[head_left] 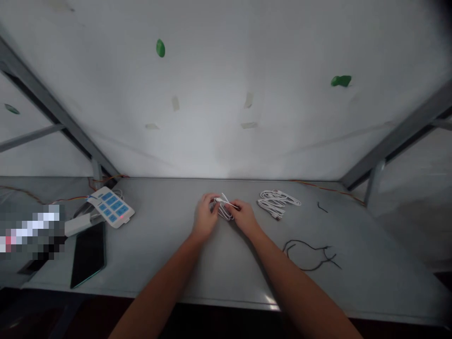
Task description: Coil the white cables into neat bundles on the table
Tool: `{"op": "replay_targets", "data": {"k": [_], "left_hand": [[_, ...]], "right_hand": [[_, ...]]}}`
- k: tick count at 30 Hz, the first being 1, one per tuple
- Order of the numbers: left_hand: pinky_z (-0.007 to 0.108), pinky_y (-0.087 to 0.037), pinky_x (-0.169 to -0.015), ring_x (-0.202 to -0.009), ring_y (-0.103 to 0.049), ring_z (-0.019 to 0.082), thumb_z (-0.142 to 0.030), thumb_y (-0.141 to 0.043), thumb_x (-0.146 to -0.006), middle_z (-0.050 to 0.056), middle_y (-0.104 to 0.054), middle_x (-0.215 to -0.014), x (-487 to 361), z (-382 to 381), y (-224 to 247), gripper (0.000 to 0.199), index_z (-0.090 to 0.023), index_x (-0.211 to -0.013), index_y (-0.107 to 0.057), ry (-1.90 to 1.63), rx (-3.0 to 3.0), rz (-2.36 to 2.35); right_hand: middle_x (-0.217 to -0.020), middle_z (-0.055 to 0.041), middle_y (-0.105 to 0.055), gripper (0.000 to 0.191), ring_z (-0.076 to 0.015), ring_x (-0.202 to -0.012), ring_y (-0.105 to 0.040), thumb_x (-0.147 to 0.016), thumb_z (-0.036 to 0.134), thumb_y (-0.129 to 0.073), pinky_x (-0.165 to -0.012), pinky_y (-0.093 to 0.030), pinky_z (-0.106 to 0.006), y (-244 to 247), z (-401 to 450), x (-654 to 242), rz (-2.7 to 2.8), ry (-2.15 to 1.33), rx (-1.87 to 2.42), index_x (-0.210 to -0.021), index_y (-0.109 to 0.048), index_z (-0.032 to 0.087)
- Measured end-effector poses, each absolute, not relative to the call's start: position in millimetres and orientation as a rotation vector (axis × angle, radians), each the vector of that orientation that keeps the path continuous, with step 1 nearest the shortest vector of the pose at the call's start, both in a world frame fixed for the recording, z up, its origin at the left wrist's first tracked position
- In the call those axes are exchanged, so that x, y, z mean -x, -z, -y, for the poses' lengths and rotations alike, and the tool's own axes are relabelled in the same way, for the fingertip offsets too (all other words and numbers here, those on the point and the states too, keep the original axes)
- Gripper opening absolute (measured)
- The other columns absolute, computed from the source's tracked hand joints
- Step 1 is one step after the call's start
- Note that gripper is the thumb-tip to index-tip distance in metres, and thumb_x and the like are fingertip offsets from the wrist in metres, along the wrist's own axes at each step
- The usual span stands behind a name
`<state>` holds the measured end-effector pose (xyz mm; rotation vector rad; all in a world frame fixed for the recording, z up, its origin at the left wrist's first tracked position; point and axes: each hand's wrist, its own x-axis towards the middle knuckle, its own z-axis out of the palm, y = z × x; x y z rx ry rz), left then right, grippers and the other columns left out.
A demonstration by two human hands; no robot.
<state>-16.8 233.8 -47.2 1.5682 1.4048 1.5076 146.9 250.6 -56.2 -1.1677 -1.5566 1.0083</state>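
Grey worktop (226, 278), white backdrop. Both hands, left (205, 217) and right (244, 217), pinch a white cable (224, 208): light, limp, tangle-prone; best gripped across its gathered loops.

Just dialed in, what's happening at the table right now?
A person has both hands on a small bundle of white cable at the middle of the grey table. The left hand and the right hand grip it from either side, just above the tabletop. A second coiled white cable lies to the right, and a loose black wire nearer the front edge. On the left sit a power strip and a dark phone.
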Motion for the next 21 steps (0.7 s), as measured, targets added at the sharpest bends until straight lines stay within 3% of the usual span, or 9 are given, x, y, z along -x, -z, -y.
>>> {"op": "replay_targets", "data": {"k": [3,6,9,13,17,21], "left_hand": [[0.036,-0.053,-0.088,-0.102,-0.063,0.022,-0.030,-0.072,-0.084,0.010,-0.063,-0.116,19,-232,51,0.029,-0.021,-0.111,-0.064,-1.626,-1.463,-1.618],[0.032,-0.053,-0.075,-0.083,-0.064,0.018,-0.038,-0.073,-0.084,0.006,-0.065,-0.098,21,-232,53,0.030,-0.019,-0.104,-0.060,-1.592,-1.311,-1.601],[0.030,-0.052,-0.075,-0.079,-0.063,0.017,-0.040,-0.074,-0.084,0.003,-0.065,-0.089,16,-232,54,0.028,-0.020,-0.096,-0.060,-1.530,-1.385,-1.561],[0.029,-0.052,-0.073,-0.079,-0.065,0.016,-0.039,-0.076,-0.082,0.003,-0.067,-0.092,7,-236,58,0.029,-0.021,-0.098,-0.062,-1.407,-1.471,-1.464],[0.030,-0.051,-0.074,-0.080,-0.064,0.017,-0.027,-0.066,-0.088,0.005,-0.066,-0.093,11,-240,61,0.010,-0.021,-0.096,-0.069,-1.336,-1.679,-1.508],[0.031,-0.049,-0.072,-0.073,-0.062,0.017,-0.021,-0.059,-0.089,0.005,-0.067,-0.087,14,-237,56,0.017,-0.021,-0.091,-0.076,-1.270,-1.808,-1.600]], "right_hand": [[-0.059,0.0014,-0.061,0.037,-0.0159,-0.053,-0.052,-0.084,0.055,-0.063,-0.049,-0.038,-0.026,57,-254,-147,1.462,-1.111,1.196,-0.077,-0.071,0.020],[-0.059,0.0025,-0.058,0.038,-0.0143,-0.046,-0.051,-0.085,0.058,-0.062,-0.046,-0.039,-0.026,56,-256,-146,1.377,-1.142,1.189,-0.077,-0.065,0.021],[-0.060,0.0028,-0.058,0.039,-0.0141,-0.046,-0.053,-0.084,0.060,-0.062,-0.046,-0.041,-0.026,56,-257,-144,1.345,-1.140,1.179,-0.078,-0.059,0.022],[-0.064,0.0031,-0.058,0.038,-0.0138,-0.050,-0.055,-0.086,0.061,-0.059,-0.048,-0.045,-0.025,62,-258,-140,1.324,-1.139,1.160,-0.081,-0.054,0.024],[-0.078,-0.0018,-0.065,0.036,-0.0166,-0.063,-0.061,-0.089,0.059,-0.055,-0.056,-0.053,-0.029,71,-260,-137,1.326,-1.154,1.128,-0.086,-0.054,0.024],[-0.084,-0.0039,-0.068,0.035,-0.0180,-0.069,-0.064,-0.092,0.059,-0.052,-0.062,-0.053,-0.030,71,-261,-136,1.349,-1.166,1.092,-0.088,-0.052,0.024]]}}
